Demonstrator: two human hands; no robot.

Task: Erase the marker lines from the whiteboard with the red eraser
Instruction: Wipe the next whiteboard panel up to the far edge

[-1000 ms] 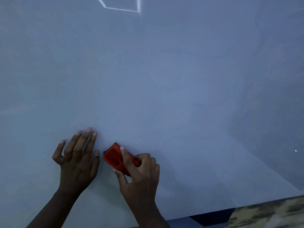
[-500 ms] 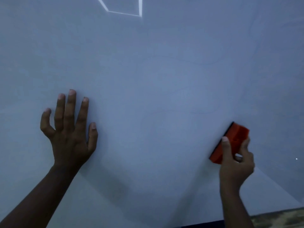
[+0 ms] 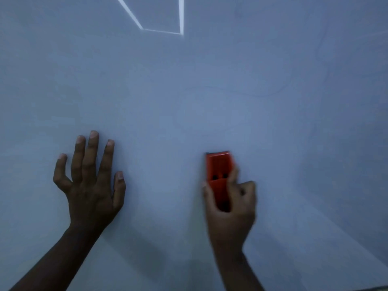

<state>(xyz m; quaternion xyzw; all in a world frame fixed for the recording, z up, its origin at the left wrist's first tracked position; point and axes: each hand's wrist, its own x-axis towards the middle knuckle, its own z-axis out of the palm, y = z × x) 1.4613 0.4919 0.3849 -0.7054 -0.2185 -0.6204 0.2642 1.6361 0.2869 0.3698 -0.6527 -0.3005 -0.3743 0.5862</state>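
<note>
The whiteboard (image 3: 210, 70) fills nearly the whole view. Faint blue marker lines (image 3: 262, 94) curve across its upper right part. My right hand (image 3: 231, 202) grips the red eraser (image 3: 218, 166), which stands upright and flat against the board below those lines; the hand is blurred by motion. My left hand (image 3: 90, 181) lies flat on the board to the left, fingers spread, holding nothing. Roughly a hand's width of bare board separates the two hands.
A bright reflection shaped like an open frame (image 3: 161, 31) shows at the top of the board. A sliver of the board's lower edge (image 3: 380, 287) shows in the bottom right corner.
The eraser swept from beside my left hand far to the right, then came back left toward the middle. My left hand moved up the board, then stayed flat.
</note>
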